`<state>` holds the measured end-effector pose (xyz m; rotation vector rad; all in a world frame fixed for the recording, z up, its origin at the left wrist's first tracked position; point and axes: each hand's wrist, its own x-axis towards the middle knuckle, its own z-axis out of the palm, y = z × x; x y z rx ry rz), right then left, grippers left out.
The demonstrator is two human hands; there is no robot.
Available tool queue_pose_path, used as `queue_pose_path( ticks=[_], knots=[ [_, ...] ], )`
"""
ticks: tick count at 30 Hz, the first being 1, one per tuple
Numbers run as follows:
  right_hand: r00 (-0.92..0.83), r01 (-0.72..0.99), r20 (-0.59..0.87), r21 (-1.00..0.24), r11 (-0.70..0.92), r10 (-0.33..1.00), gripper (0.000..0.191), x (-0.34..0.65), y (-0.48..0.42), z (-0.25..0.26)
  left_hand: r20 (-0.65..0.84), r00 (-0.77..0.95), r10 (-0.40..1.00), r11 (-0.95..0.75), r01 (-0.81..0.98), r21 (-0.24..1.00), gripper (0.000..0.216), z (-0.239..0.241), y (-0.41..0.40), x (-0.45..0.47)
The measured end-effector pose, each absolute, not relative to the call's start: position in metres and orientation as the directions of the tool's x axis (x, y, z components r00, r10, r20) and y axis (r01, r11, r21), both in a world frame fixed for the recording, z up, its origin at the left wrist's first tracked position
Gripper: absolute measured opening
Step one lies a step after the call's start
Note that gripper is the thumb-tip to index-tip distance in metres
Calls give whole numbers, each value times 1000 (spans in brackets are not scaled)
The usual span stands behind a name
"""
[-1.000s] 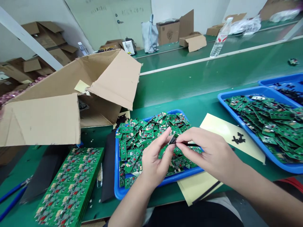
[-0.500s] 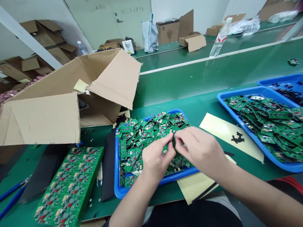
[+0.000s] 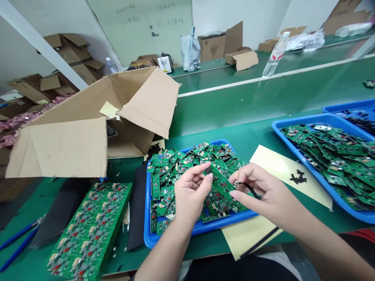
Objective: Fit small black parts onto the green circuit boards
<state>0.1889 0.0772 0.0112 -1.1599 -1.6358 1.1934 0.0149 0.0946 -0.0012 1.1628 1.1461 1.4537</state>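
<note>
My left hand [image 3: 190, 191] pinches one end of a narrow green circuit board [image 3: 220, 182], held tilted above a blue tray. A small black part [image 3: 208, 171] sits on the board by my left fingertips. My right hand [image 3: 260, 189] is closed around a thin black strip [image 3: 251, 190], its thumb and fingertips at the board's other end. Whether those fingertips also grip the board I cannot tell. Beneath both hands, the blue tray [image 3: 148, 218] is heaped with loose circuit boards [image 3: 166, 195].
Stacked board panels [image 3: 90, 230] and blue-handled pliers [image 3: 20, 238] lie left. An open cardboard box [image 3: 58, 144] stands behind them. Yellowish sheets [image 3: 263, 156] lie right, one bearing black pieces [image 3: 298, 177]. Another blue tray [image 3: 281, 136] holds boards. A bottle [image 3: 275, 56] stands behind.
My hands have drawn apart, the right one moving right. The circuit board and the black strip now show between them. The view has shifted slightly.
</note>
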Motion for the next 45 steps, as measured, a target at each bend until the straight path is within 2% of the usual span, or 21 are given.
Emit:
queue_pose_path(
  ticks=[4,8,12,16,23,27,29,31,33,35,36,40,45],
  knots=[
    [-167,197,164,-961,196,972,12,188,74,10,296,-101,950,-292,56,955,18,-4,97,11],
    [-118,201,201,-954,221,973,8,187,65,6,547,14,837,-517,348,782,17,-5,101,8],
    [-51,213,261,-940,266,964,6,181,52,-10,607,108,787,-586,440,680,11,-11,103,12],
    [1,170,249,-954,246,968,7,173,46,-28,638,139,757,-611,498,616,12,-21,103,14],
    [-28,205,178,-962,180,984,12,168,61,-44,614,114,781,-541,615,573,18,-34,106,16],
    [-22,225,194,-955,194,981,9,175,69,-37,576,169,800,-544,610,576,17,-30,109,20],
    [6,257,201,-947,193,980,9,187,74,-32,534,213,818,-545,582,604,16,-25,114,17],
    [66,310,207,-934,177,976,11,210,84,-26,424,244,872,-482,582,655,26,-21,124,7],
    [166,383,212,-914,135,963,15,243,98,-21,403,247,881,-448,708,546,33,-18,142,-6],
    [308,464,217,-884,53,927,16,283,114,-17,406,290,867,-428,849,309,36,-15,163,-18],
    [389,500,217,-866,-7,895,16,305,122,-15,347,316,883,-395,899,187,35,-13,173,-23],
    [599,567,212,-793,-223,772,15,373,145,-11,245,286,926,-321,940,115,26,-9,196,-29],
    [583,613,214,-749,-252,783,19,406,150,-14,142,226,964,-240,966,93,17,-14,199,-25]
  ],
)
